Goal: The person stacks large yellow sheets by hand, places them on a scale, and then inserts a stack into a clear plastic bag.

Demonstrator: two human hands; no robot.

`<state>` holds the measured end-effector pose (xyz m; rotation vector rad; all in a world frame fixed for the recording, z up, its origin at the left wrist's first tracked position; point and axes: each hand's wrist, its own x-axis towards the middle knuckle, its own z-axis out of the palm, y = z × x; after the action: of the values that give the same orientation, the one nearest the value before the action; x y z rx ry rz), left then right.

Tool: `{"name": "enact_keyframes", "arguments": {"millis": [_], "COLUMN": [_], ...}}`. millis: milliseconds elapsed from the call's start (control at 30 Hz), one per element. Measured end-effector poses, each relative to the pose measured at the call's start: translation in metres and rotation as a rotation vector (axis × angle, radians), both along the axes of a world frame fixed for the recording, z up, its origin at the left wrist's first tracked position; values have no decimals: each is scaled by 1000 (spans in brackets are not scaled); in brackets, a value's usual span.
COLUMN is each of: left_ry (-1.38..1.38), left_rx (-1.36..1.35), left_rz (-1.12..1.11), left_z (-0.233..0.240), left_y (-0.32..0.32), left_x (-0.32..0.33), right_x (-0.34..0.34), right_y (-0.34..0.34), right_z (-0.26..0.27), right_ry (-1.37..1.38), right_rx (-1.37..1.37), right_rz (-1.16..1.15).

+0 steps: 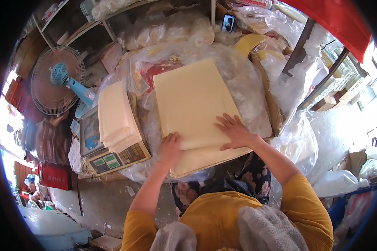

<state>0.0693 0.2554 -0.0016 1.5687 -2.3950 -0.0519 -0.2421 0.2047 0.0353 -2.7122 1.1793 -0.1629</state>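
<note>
A large stack of thin cream-coloured sheets (191, 100) lies on the plastic-covered work surface before me. A fold or step in the top sheet runs across the stack near its front edge. My left hand (170, 146), somewhat blurred, rests at the stack's left edge, beside this fold. My right hand (234, 131) lies palm down on the right part, with fingers spread. Neither hand is seen gripping anything. To the left, a folded pile of similar cream sheets (116, 116) sits on a digital weighing scale (122, 158) with a keypad and green displays.
A blue electric fan (59, 75) stands at the left, behind the scale. Clear plastic sheeting (251, 91) spreads around the stack. Filled clear bags (176, 31) and a lit phone (228, 23) are at the back. A cardboard edge (267, 94) rises at the right.
</note>
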Motion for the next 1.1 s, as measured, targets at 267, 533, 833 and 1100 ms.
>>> {"name": "enact_keyframes", "arguments": {"millis": [267, 533, 833, 1100], "left_ry": [1061, 56, -171, 894], "left_rx": [268, -86, 86, 430], "left_rz": [467, 227, 307, 209], "left_z": [13, -39, 13, 16], "left_y": [-39, -70, -62, 19], "left_x": [3, -23, -44, -63], "right_x": [-22, 12, 18, 65], "right_y": [-24, -57, -48, 6], "right_z": [-19, -53, -57, -72], "right_ry": [-536, -176, -370, -1310], "right_rx": [453, -264, -255, 905], "right_rz": [-714, -528, -538, -464]}}
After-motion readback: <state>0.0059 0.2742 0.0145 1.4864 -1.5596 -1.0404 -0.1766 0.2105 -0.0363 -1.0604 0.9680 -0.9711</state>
